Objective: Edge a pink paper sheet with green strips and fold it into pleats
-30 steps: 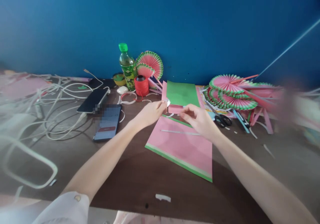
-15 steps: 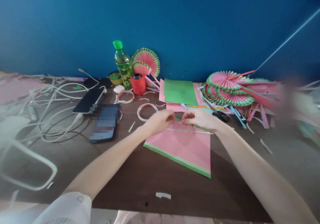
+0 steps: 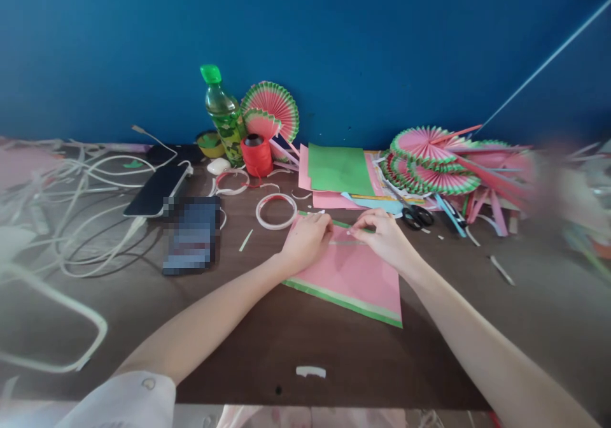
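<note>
A pink paper sheet (image 3: 356, 278) with a green and white border lies on the dark table in front of me. My left hand (image 3: 308, 240) rests on its far left corner with the fingers curled down on the paper. My right hand (image 3: 384, 237) is beside it, fingertips pinched on a thin pale strip (image 3: 342, 242) that runs along the sheet's far edge between both hands. A white tape ring (image 3: 275, 210) lies just left of my left hand.
Behind the sheet are a green and pink paper stack (image 3: 338, 170), black scissors (image 3: 416, 215), a pile of pleated paper fans (image 3: 436, 167), a red spool (image 3: 256, 156) and a green bottle (image 3: 220, 113). Two phones (image 3: 191, 234) and tangled white cables (image 3: 90, 218) fill the left side.
My left hand has let go of the white tape ring, which now lies on the table. Both hands have come down onto the pink sheet's far edge. The view has shifted.
</note>
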`<state>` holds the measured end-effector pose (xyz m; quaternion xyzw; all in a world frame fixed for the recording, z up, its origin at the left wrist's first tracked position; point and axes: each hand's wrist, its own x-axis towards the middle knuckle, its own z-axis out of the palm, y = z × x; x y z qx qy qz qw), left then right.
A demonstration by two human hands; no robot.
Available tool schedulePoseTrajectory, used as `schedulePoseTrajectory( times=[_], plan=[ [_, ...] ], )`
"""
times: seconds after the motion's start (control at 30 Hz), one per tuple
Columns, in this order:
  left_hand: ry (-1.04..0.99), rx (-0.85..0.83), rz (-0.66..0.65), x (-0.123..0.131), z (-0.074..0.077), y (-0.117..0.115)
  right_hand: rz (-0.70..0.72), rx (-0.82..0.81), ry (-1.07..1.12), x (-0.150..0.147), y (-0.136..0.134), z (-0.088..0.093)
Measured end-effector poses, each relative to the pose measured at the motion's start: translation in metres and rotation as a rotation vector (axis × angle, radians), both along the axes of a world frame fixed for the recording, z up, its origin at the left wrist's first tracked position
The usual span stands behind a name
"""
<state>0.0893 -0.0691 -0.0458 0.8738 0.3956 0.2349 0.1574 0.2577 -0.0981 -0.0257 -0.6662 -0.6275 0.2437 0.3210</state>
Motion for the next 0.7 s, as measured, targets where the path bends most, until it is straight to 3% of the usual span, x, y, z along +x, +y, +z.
schedulePoseTrajectory(
  times=[0.23, 0.7],
  plan=[
    [0.012, 0.003, 0.024, -0.006, -0.001, 0.004, 0.004, 0.043, -0.039, -0.007, 0.006, -0.012],
    [0.123, 0.089, -0.017, -0.006, -0.003, 0.002, -0.089, 0.069, -0.083, -0.015, -0.011, -0.024]
  ],
)
